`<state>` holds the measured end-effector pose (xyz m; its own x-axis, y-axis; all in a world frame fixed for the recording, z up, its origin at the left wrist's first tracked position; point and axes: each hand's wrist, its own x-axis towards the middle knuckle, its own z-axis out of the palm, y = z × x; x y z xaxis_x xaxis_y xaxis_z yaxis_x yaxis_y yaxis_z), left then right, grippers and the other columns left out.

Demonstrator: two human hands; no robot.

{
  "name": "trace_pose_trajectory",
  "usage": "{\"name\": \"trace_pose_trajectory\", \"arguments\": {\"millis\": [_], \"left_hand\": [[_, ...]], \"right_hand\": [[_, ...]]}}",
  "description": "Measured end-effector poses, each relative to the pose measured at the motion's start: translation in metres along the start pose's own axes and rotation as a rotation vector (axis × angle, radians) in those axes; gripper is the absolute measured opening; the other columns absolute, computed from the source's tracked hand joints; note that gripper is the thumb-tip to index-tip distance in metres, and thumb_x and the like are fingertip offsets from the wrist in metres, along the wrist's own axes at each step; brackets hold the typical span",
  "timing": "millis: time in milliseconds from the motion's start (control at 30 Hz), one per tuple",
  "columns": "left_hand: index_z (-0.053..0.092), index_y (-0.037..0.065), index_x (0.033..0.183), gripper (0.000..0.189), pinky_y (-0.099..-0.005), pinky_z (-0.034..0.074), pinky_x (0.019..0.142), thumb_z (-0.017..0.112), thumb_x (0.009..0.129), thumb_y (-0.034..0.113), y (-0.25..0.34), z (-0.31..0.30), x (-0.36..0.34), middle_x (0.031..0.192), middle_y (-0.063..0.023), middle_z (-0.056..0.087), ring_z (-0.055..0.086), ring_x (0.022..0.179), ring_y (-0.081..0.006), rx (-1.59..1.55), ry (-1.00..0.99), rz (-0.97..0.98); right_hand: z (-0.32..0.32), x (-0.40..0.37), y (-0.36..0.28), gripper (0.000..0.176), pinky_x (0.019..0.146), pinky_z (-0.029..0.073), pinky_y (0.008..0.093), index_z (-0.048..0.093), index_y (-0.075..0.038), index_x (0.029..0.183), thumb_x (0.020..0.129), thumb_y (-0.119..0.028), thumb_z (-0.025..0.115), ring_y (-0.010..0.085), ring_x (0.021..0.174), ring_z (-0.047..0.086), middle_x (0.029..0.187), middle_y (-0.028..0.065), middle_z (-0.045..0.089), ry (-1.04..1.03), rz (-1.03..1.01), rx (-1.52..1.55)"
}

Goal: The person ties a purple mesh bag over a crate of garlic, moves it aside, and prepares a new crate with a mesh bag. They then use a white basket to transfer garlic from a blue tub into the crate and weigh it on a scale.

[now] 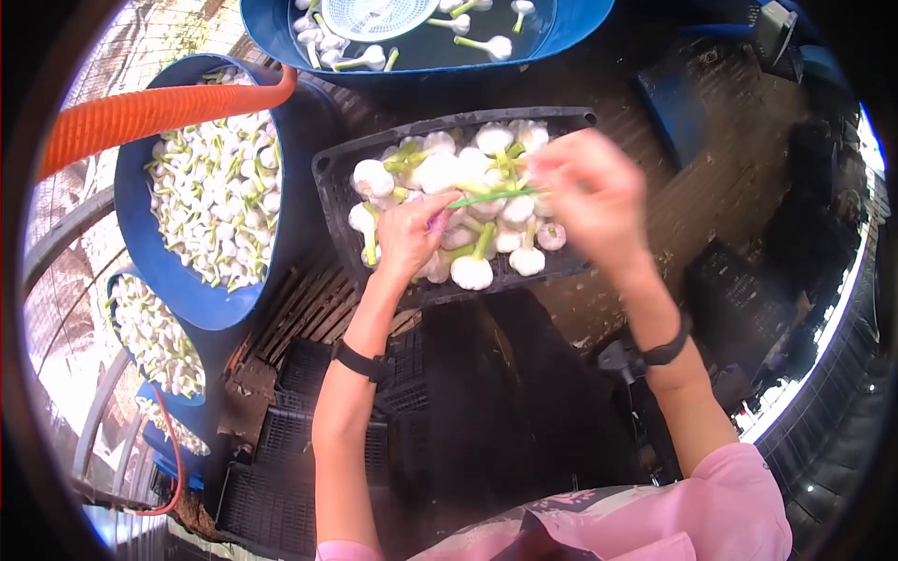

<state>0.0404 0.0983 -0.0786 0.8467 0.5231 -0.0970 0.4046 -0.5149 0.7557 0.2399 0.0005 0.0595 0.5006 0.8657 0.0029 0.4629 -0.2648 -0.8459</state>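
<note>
A black plastic crate [329, 201] holds several white garlic bulbs [471, 273] with short green stems. My left hand [408, 236] is over the crate's left half, its fingers closed on one end of a thin green strip [494, 196]. Something purplish shows by its fingers, too small to name. The strip runs rightward above the garlic toward my right hand [599, 201], which is raised over the crate's right side. Motion blurs my right hand, so whether its curled fingers grip the strip cannot be made out.
Beyond the crate stands a blue tub [561, 47] with water, garlic and a pale basket [379, 17]. More garlic fills a blue barrel [140, 220] at left. An orange hose [168, 112] crosses above it. Black crates [271, 467] lie below left.
</note>
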Motion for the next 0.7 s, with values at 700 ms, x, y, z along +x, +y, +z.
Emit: {"name": "trace_pose_trajectory", "arguments": {"millis": [700], "left_hand": [[0.063, 0.021, 0.108, 0.040, -0.0334, 0.044, 0.048, 0.072, 0.070, 0.029, 0.005, 0.017, 0.025, 0.061, -0.0054, 0.060, 0.059, 0.053, -0.0232, 0.201, -0.082, 0.151]], "right_hand": [[0.067, -0.032, 0.040, 0.008, 0.056, 0.050, 0.0362, 0.061, -0.006, 0.078, 0.070, -0.009, 0.061, 0.0267, 0.067, 0.062, 0.084, 0.0136, 0.058, -0.193, -0.053, -0.385]]}}
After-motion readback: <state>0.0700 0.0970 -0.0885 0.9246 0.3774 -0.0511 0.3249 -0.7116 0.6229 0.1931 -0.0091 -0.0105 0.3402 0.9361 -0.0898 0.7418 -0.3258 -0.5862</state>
